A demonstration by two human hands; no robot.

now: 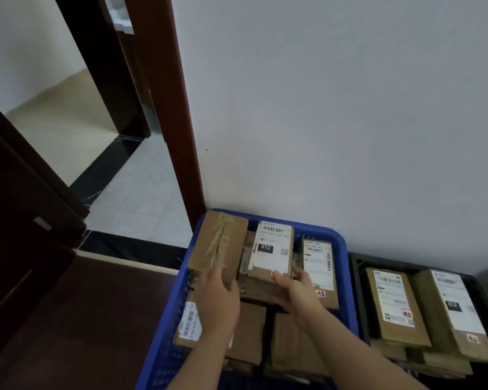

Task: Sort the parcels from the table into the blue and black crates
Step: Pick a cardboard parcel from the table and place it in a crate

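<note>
The left hand [217, 298] grips the near end of a plain taped parcel [219, 243], which lies tilted over the far left corner of the blue crate [341, 249]. The right hand [295, 291] holds the near end of a labelled parcel [273, 247], thumb on top; its white label reads 010. Both lie above other brown parcels in this crate. To the right, the black crate [357, 277] holds more labelled parcels

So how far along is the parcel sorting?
Well along: the blue crate is nearly full and the black crate holds several. Left hand grips a plain brown parcel, right hand a labelled parcel. The table is out of view, so what remains is unknown.
</note>
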